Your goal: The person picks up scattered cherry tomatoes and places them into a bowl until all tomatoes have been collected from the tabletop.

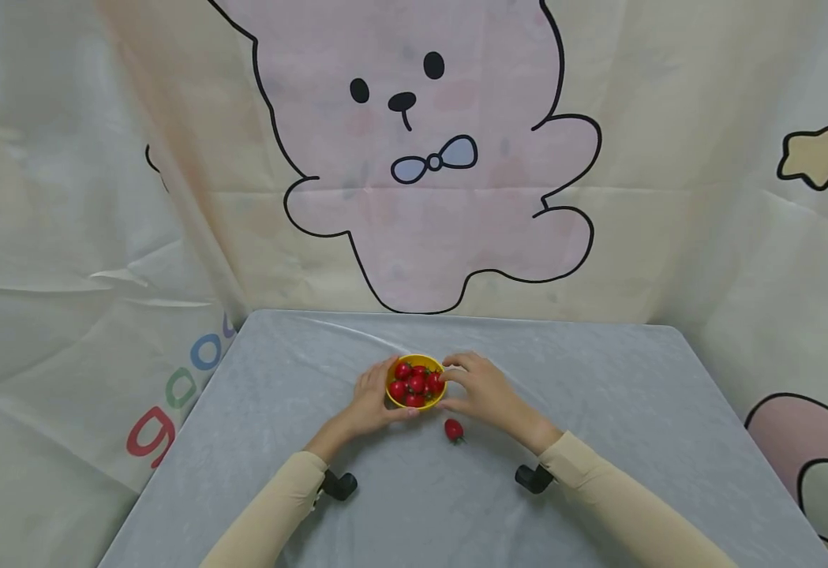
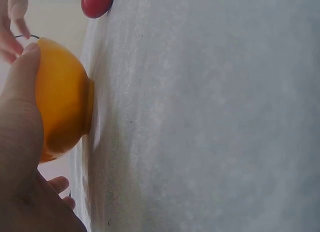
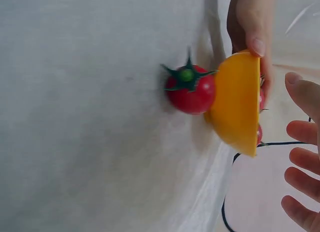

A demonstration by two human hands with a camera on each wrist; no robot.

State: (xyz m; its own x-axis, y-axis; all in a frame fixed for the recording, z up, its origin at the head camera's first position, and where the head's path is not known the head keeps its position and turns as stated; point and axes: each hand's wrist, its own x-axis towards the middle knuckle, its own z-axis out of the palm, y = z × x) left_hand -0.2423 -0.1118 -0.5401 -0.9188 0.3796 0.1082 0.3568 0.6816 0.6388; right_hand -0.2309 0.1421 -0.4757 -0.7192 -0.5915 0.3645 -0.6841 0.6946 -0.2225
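Observation:
A small yellow bowl (image 3: pixel 235 99) stands on the cloth, filled with several red cherry tomatoes (image 1: pixel 416 384). My left hand (image 1: pixel 373 402) holds it from the left, thumb along the near side and fingers round the far side. At the right rim is my right hand (image 1: pixel 480 388), its fingers spread and slightly bent beside the tomatoes; the right wrist view shows nothing between them. One loose cherry tomato (image 1: pixel 453 430) with a green stalk lies on the cloth, in front of the bowl and slightly right.
A pale grey-blue cloth (image 1: pixel 243 489) covers the table. Behind it hangs a cream curtain (image 1: pixel 641 237) with a pink cartoon bear, and printed curtains close off both sides. Black wrist cameras (image 1: pixel 339 485) sit under both sleeves.

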